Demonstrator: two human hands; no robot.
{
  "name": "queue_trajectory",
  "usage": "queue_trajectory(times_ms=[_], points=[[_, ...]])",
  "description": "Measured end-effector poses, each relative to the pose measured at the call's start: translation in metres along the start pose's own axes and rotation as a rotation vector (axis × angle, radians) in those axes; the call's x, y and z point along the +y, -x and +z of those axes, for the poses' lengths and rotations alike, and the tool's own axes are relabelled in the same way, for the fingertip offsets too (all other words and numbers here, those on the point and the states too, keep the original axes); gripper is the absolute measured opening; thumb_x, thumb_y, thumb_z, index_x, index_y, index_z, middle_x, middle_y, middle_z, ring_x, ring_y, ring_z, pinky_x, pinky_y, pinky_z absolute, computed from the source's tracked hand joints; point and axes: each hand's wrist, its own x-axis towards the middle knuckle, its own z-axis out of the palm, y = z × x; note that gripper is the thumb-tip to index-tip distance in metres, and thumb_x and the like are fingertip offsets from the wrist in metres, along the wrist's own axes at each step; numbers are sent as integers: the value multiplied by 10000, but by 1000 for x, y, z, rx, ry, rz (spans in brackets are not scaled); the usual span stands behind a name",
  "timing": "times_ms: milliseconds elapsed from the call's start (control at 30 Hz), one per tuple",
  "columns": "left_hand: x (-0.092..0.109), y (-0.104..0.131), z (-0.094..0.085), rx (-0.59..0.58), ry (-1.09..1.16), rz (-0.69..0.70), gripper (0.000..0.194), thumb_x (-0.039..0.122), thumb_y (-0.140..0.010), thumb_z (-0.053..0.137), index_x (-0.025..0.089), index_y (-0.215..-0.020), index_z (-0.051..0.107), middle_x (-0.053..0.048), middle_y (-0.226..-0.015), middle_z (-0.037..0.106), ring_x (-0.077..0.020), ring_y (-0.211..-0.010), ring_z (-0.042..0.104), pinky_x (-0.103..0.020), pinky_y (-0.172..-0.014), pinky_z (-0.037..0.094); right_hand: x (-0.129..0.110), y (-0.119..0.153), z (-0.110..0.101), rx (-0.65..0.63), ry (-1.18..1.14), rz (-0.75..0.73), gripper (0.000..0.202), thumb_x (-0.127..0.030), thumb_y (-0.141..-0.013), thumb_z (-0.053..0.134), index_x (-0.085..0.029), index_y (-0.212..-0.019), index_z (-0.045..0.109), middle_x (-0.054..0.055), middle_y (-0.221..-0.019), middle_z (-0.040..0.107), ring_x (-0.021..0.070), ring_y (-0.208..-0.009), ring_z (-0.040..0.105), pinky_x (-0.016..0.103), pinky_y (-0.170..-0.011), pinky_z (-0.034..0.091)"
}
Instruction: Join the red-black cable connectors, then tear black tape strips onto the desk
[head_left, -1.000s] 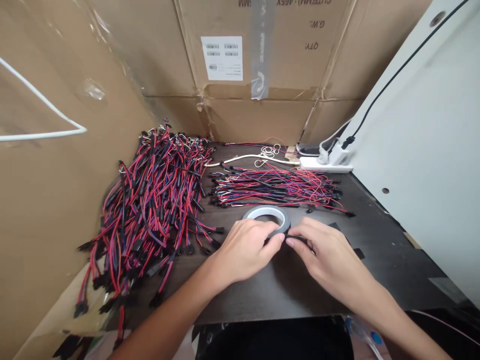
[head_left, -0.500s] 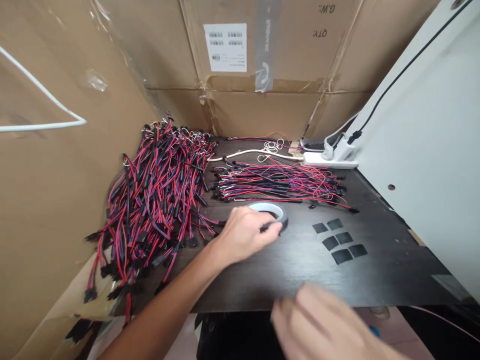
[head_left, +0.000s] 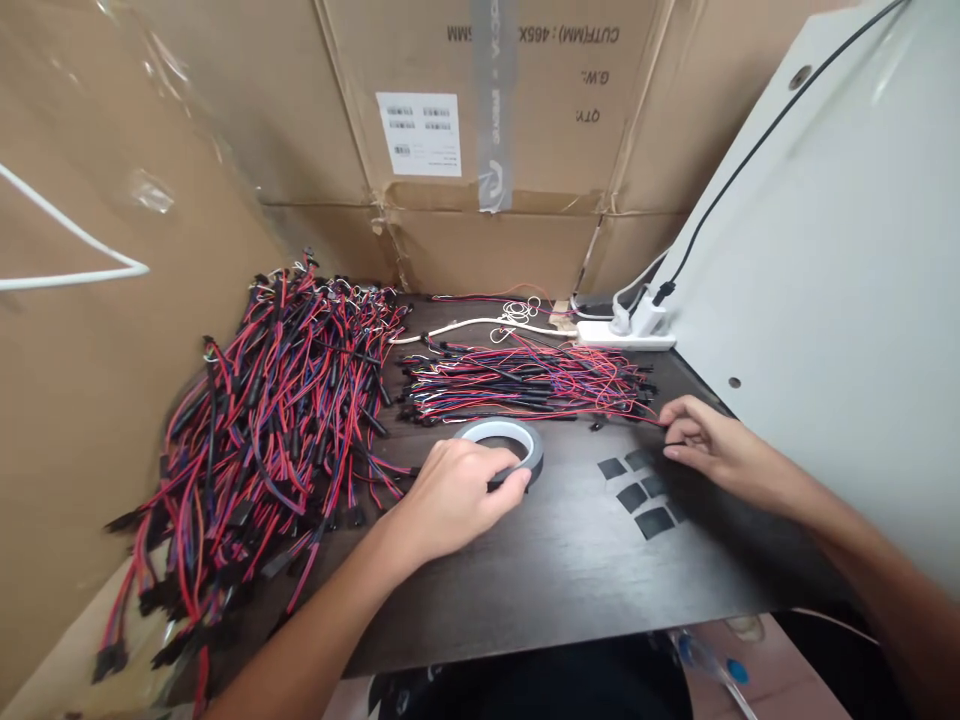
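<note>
My left hand is closed around the near side of a roll of black tape with a pale core, which rests on the dark table. Over at the right, my right hand pinches the end of a red and black wire cable that sticks out of a flat bundle of wire cables. Its fingertips partly hide the black connector there. Several cut squares of black tape lie on the table just left of this hand, some in its shadow.
A large heap of red and black wire cables covers the table's left side. A white power strip with plugs sits at the back right. Cardboard stands behind and left, a white panel at right. The table's front edge is close.
My right hand has moved from the front edge up and right to the cable's end and closed on it. My left hand keeps its hold on the tape roll. The view has shifted.
</note>
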Motion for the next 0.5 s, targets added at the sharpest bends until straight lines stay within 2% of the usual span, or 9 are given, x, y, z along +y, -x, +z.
queue_trajectory(times_ms=[100, 267, 400, 500], points=[[0, 0, 1, -19, -14, -12, 259, 245, -898, 512, 162, -723, 684, 5, -607, 606, -124, -576, 538, -254, -580, 299, 2, -5, 2, -36, 32, 4, 168, -337, -787, 530, -215, -797, 415, -16, -665, 505, 141, -603, 483, 249, -569, 403], [-1, 0, 3, 3, -26, 8, 243, 235, -899, 512, 161, -760, 696, -3, -630, 633, -134, -584, 560, -257, -586, 324, -1, -9, -1, -75, 192, 30, 131, -281, -764, 494, -223, -733, 380, -54, -549, 414, 128, -524, 384, 236, -512, 324], [-1, 0, 3, 4, -39, 31, 245, 234, -904, 510, 159, -761, 695, -6, -636, 640, -139, -587, 566, -259, -589, 335, -6, -15, -2, -112, 307, 31, 159, -198, -740, 516, -224, -703, 364, -54, -544, 438, 124, -518, 393, 230, -517, 318], [0, 1, 2, -9, -47, 33, 246, 235, -907, 510, 159, -765, 696, -7, -636, 639, -141, -586, 567, -260, -588, 337, -6, -19, 0, -124, 478, 99, 208, -159, -748, 550, -222, -687, 362, -39, -570, 485, 128, -523, 420, 233, -518, 304]])
